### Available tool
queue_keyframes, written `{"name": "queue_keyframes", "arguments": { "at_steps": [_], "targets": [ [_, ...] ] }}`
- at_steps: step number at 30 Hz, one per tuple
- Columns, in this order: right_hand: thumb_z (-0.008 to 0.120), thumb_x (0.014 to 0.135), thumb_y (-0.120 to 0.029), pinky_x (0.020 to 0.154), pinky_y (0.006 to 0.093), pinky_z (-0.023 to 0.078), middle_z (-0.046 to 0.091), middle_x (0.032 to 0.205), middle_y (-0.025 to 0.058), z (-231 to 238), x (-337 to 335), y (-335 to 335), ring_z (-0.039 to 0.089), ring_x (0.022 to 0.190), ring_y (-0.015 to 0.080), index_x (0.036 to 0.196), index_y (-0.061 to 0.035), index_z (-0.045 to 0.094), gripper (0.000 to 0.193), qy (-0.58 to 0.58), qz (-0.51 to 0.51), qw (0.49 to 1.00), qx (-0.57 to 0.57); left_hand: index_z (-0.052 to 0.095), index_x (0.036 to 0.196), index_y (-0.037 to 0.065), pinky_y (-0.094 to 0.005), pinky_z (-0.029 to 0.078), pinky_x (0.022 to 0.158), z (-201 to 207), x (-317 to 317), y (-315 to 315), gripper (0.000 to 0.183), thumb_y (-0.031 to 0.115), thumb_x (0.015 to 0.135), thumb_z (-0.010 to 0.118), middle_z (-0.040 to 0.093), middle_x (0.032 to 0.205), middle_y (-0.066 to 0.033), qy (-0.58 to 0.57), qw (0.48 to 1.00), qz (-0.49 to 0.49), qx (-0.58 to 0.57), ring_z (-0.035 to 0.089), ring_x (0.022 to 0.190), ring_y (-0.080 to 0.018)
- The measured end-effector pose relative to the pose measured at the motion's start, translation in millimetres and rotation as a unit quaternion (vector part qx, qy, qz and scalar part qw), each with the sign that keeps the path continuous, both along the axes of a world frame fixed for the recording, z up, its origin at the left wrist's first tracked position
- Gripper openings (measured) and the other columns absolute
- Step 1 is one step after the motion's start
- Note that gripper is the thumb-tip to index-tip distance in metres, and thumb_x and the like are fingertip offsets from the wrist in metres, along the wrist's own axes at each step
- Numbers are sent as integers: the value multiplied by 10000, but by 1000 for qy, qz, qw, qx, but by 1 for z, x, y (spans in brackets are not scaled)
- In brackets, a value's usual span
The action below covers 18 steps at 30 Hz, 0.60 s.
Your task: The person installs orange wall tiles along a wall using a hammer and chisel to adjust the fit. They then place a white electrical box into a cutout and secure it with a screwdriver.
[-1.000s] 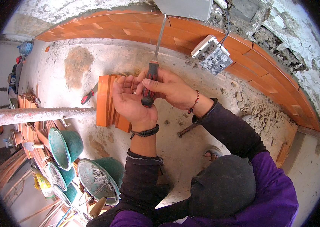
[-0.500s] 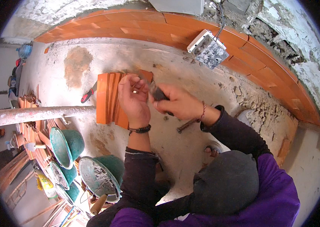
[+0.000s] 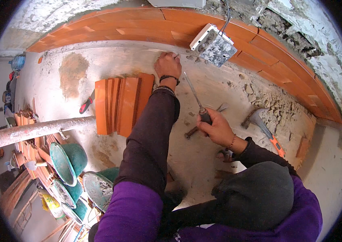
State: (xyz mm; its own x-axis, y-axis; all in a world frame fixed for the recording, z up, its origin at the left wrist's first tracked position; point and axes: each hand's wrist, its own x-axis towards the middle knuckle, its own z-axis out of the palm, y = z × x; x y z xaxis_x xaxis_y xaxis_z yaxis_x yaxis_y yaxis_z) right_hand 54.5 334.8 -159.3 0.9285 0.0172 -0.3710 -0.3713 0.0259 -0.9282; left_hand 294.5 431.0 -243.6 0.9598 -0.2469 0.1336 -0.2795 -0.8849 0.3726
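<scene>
My right hand [image 3: 218, 128] grips a screwdriver [image 3: 194, 93] by its dark handle, the long thin metal shaft angled up and left toward the wall. My left hand [image 3: 168, 66] is stretched far forward, low by the foot of the orange brick wall [image 3: 146, 30]. Its fingers are curled in, and whatever they hold, if anything, is hidden. Beside my left forearm, several flat orange clay bricks [image 3: 127, 107] lie close together on the floor. A metal chisel [image 3: 192, 132] rests on the floor, partly behind my right hand.
A hammer [image 3: 264, 128] with an orange and grey handle lies to the right near rubble [image 3: 255, 94]. A dirty electrical box [image 3: 213, 44] hangs by its cable at the wall. Left are a red-and-black handled tool [image 3: 85, 105], a pole [image 3: 37, 126] and green buckets [image 3: 74, 159].
My hands have moved apart. The left went forward from the bricks to the wall's foot; the right drew back to the right with the screwdriver. The hammer has come into view.
</scene>
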Motion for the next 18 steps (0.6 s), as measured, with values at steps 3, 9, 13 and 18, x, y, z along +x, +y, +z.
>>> {"name": "queue_keyframes", "arguments": {
  "at_steps": [3,9,13,18],
  "targets": [
    [591,835,-105,556,266,417,530,709,14,-3,-10,-10,501,592,107,902,-51,540,101,32,-5,999,-31,688,952,71,-453,473,797,-2,7,-7,225,238,806,651,632,1043,-127,-40,997,15,59,626,922,-313],
    [562,847,-57,491,222,397,498,678,-30,-7,-9,-20,471,540,59,866,-55,529,38,-1,-18,999,-43,664,903,53,-452,481,755,3,3,13,152,154,804,608,662,886,-126,-14,995,-100,6,635,844,-344],
    [558,859,-64,482,227,392,493,658,-26,-3,0,-24,469,536,61,868,-53,528,33,-11,-29,999,-31,644,909,35,-423,498,721,34,-59,56,143,119,798,615,662,837,-162,132,970,-188,-77,637,807,-357],
    [519,928,-149,472,226,382,502,657,-8,2,20,-16,470,538,63,915,-55,522,95,-4,0,1000,28,632,885,13,-387,507,696,51,-103,82,157,164,841,628,651,820,-178,165,970,-146,-103,642,774,-332]
  ]
}}
